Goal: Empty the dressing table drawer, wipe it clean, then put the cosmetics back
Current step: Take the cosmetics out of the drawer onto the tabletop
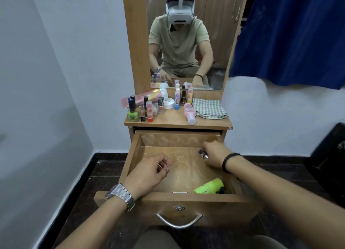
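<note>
The wooden drawer (130, 155) is pulled open below the dressing table top (173, 119). My right hand (214, 154) is inside at the back right, closed on a small dark cosmetic tube (203, 154). My left hand (149, 171) hovers over the drawer's left side, fingers curled, and seems to pinch something tiny; I cannot tell what. A lime-green bottle (209, 186) lies on its side in the front right corner of the drawer. Several cosmetics stand on the table top, among them a green nail polish bottle (133, 114) and a pink tube (147, 96).
A folded checked cloth (210, 108) lies at the right of the table top, with a pink bottle (189, 112) on its side beside it. A mirror (186, 43) rises behind. A blue curtain (291, 34) hangs at the right. The drawer front carries a metal handle (179, 223).
</note>
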